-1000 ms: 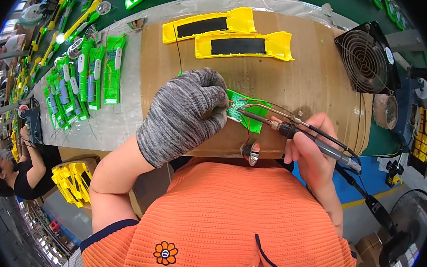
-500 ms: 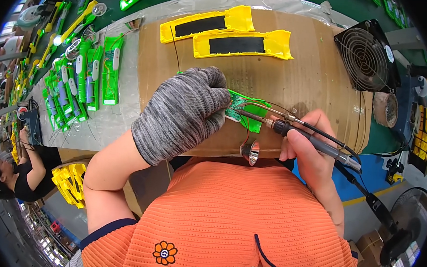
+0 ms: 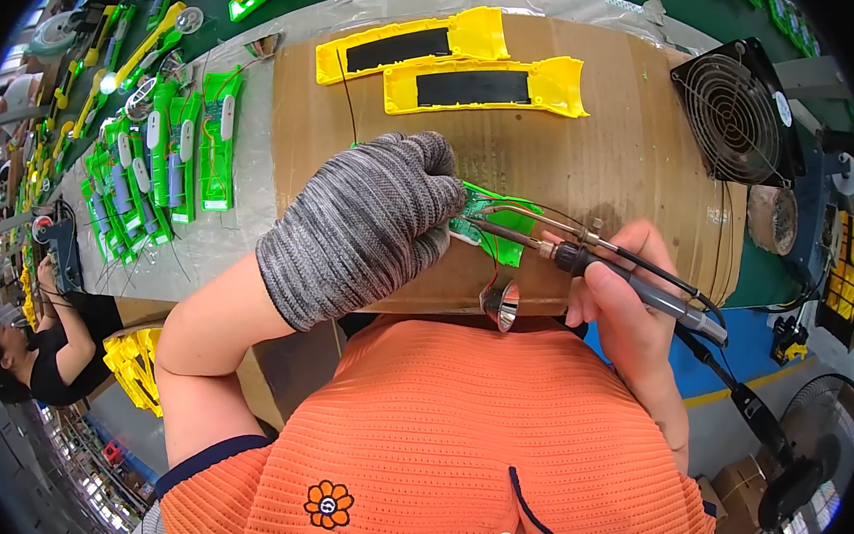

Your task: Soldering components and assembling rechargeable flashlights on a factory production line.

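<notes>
The largest thing is one brown cardboard sheet (image 3: 645, 174), which lies beneath both hands. On it, well beyond the right hand (image 3: 625, 303) and to its right, stands one square black fan (image 3: 735, 116). Well left of the left hand (image 3: 360, 227), which wears a gray glove, green cases with parts (image 3: 217, 160) lie side by side; they overlap, and I count at least five. Two yellow covers (image 3: 551, 88) lie beyond the left hand, both long from left to right.

The right hand grasps one soldering iron (image 3: 570, 259); its long axis runs leftward and slightly away from the person, with the tip toward the left fist. One green case (image 3: 513, 252) comes out from the right side of this fist, its visible end pointing right and a little toward the person. The left hand is clenched at the case; what its fingertips pinch, I cannot tell.

One metal cup (image 3: 509, 307) sits between the two hands, nearer to the person. One green circuit board (image 3: 472, 205) lies in the case, just beside the left fingers. One red wire (image 3: 496, 272) goes down toward the cup.
</notes>
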The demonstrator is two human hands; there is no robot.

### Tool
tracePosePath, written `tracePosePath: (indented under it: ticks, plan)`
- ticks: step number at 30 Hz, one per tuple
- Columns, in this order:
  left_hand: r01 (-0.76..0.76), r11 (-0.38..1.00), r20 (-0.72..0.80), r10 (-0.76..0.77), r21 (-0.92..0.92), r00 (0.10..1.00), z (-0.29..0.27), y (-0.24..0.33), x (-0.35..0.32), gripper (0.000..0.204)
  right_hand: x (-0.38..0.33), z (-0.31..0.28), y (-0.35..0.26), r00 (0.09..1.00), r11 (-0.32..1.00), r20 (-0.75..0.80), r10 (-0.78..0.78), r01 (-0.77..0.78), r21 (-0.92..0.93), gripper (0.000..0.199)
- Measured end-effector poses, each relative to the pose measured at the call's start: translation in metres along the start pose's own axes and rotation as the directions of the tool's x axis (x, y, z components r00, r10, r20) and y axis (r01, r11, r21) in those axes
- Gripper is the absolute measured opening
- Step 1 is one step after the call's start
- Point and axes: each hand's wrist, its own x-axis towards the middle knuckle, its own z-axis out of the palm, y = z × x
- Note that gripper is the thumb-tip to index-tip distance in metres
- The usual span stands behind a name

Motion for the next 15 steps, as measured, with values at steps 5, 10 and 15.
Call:
tracePosePath:
  ticks: [5, 10, 15]
  plan:
    - [-0.005, 1.0, -0.007, 0.005, -0.014, 1.0, 0.0, -0.001, 0.0, 0.017, -0.002, -0.001, -0.003, 0.996, 0.998, -0.071, -0.05, 0.052, 0.025, 0.019]
    - [0.001, 1.0, 0.002, -0.001, 0.015, 1.0, 0.0, 0.001, -0.002, 0.018, -0.007, -0.01, -0.009, 0.993, 0.995, -0.106, -0.049, 0.057, 0.079, 0.019]
    - [-0.017, 0.999, -0.014, 0.018, 0.046, 1.0, 0.0, 0.002, -0.003, 0.019, -0.008, -0.023, -0.011, 0.965, 0.973, -0.198, -0.173, 0.198, 0.115, 0.013]
